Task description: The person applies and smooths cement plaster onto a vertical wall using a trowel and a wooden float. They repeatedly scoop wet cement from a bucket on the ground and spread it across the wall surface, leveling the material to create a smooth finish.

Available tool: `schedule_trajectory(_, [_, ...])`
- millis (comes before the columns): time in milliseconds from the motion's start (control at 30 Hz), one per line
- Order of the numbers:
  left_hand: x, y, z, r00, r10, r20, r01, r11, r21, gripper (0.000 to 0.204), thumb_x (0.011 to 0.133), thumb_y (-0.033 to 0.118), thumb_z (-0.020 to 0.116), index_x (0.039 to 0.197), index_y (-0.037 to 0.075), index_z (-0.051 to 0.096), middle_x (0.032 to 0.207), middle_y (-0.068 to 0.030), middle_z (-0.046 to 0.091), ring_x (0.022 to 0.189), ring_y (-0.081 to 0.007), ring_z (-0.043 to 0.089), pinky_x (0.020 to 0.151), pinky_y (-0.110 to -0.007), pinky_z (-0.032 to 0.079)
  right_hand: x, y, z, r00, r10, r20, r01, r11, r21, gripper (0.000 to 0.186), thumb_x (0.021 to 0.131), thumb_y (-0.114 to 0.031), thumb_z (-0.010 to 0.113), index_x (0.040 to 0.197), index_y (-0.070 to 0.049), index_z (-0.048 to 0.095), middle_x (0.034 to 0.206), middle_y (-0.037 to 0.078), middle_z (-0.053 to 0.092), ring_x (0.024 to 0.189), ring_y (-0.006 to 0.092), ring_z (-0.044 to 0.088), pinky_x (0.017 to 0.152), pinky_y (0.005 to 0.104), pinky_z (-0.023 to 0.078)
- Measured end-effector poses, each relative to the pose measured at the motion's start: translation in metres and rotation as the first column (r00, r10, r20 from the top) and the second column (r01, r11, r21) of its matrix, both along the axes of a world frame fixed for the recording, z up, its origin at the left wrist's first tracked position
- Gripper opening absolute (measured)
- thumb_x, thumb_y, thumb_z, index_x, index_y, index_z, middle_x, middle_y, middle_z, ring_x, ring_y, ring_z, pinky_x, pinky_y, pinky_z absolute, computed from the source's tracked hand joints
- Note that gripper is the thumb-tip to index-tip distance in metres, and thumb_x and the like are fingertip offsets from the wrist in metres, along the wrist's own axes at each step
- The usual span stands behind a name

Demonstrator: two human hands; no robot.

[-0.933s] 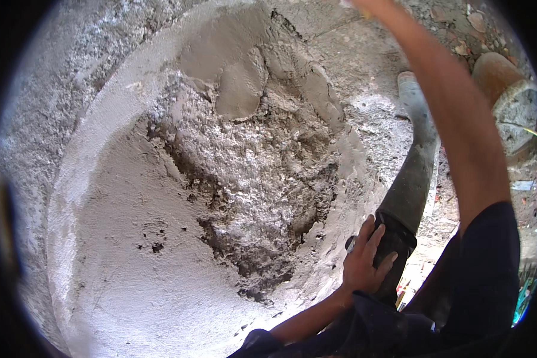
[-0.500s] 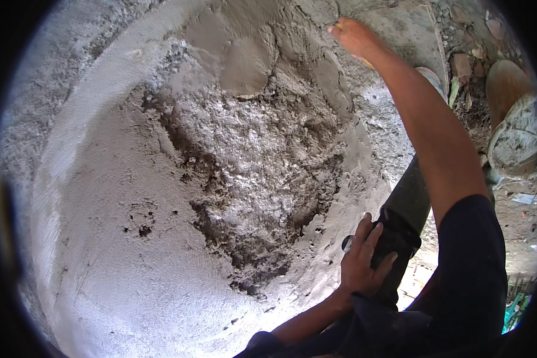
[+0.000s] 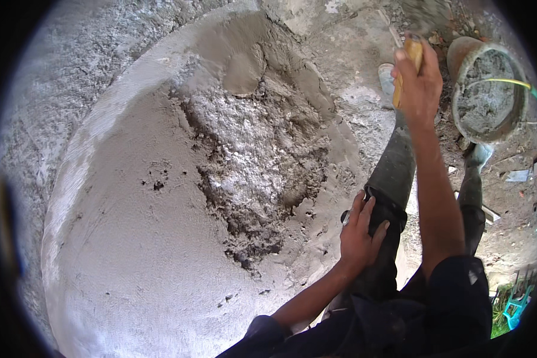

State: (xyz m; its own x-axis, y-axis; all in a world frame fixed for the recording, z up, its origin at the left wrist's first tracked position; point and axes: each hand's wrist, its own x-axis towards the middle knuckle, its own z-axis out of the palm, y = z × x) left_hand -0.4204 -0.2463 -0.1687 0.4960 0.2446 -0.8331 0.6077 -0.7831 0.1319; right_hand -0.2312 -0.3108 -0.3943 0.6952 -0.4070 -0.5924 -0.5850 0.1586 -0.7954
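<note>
A wooden-handled tool, seemingly a trowel (image 3: 398, 92), is gripped in my right hand (image 3: 422, 83) at the upper right. Its far end is blurred, so the blade does not show clearly. My left hand (image 3: 361, 235) lies with its fingers stretched out on my bent leg, by the top of a dark rubber boot (image 3: 394, 164). Left of my leg spreads a large curved mass of grey mortar (image 3: 125, 238). Rough, crumbly material (image 3: 259, 146) shows in its middle, and a smoother wet patch (image 3: 244, 74) lies above that.
A bucket (image 3: 522, 110) of grey mortar with a yellow-green handle stands at the upper right. Below it, my other boot (image 3: 471, 185) is on littered ground. A turquoise plastic chair (image 3: 518, 307) shows at the lower right edge.
My right hand has swung rightward from over the mortar toward the bucket, bringing the wooden handle into plain sight. The view has shifted to the right. My left hand stays on my leg.
</note>
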Motion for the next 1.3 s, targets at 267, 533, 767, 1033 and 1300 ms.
schedule_trajectory(267, [-0.043, 0.000, -0.010, 0.985, -0.159, -0.070, 0.158, 0.987, -0.023, 0.073, 0.091, 0.036, 0.074, 0.153, 0.009, 0.046, 0.165, -0.0202, 0.036, 0.127, -0.0430, 0.060, 0.108, -0.050, 0.047, -0.085, 0.108, 0.133, 0.762, 0.647, 0.025, -0.557, 0.634, 0.536, 0.047, 0.099, -0.009, 0.067, 0.143, -0.001, 0.053, 0.107, 0.016, 0.069, 0.092, 0.0252, 0.069, 0.079, 0.0403, 0.061])
schedule_trajectory(533, [0.010, -0.015, -0.007, 0.991, -0.045, -0.126, 0.049, 0.998, 0.029, 0.071, 0.089, 0.028, 0.078, 0.150, 0.004, 0.050, 0.164, -0.0226, 0.037, 0.143, -0.0432, 0.047, 0.112, -0.048, 0.047, -0.093, 0.051, -0.035, 0.886, 0.435, -0.160, -0.377, 0.877, 0.298, 0.037, 0.102, -0.032, 0.068, 0.130, -0.011, 0.056, 0.093, 0.010, 0.070, 0.083, 0.0200, 0.069, 0.069, 0.0379, 0.055])
schedule_trajectory(767, [0.014, 0.004, -0.009, 0.988, 0.043, -0.149, -0.046, 0.999, -0.017, 0.073, 0.089, 0.026, 0.080, 0.151, 0.005, 0.050, 0.164, -0.0237, 0.035, 0.147, -0.0421, 0.044, 0.116, -0.048, 0.044, -0.094, 0.066, -0.163, 0.785, 0.477, -0.394, -0.496, 0.866, 0.061, 0.046, 0.099, -0.040, 0.064, 0.127, -0.005, 0.054, 0.110, 0.031, 0.071, 0.106, 0.0520, 0.066, 0.090, 0.0569, 0.051])
schedule_trajectory(1033, [0.019, 0.030, -0.012, 0.977, 0.131, -0.169, -0.142, 0.989, -0.051, 0.077, 0.085, 0.019, 0.084, 0.151, 0.006, 0.049, 0.164, -0.0260, 0.035, 0.149, -0.0435, 0.041, 0.117, -0.048, 0.043, -0.105, 0.187, -0.181, 0.761, 0.542, -0.356, -0.482, 0.840, 0.250, 0.042, 0.102, -0.039, 0.061, 0.123, -0.004, 0.053, 0.112, 0.027, 0.072, 0.110, 0.0488, 0.067, 0.092, 0.0539, 0.052])
schedule_trajectory(1300, [0.015, 0.041, -0.012, 0.977, 0.185, -0.105, -0.194, 0.977, -0.086, 0.075, 0.084, 0.017, 0.085, 0.150, 0.004, 0.050, 0.161, -0.0293, 0.039, 0.147, -0.0453, 0.044, 0.115, -0.049, 0.045, -0.048, 0.209, -0.188, 0.698, 0.670, -0.253, -0.613, 0.741, 0.274, 0.049, 0.103, -0.045, 0.061, 0.123, -0.001, 0.057, 0.107, 0.024, 0.073, 0.097, 0.0408, 0.073, 0.081, 0.0504, 0.056])
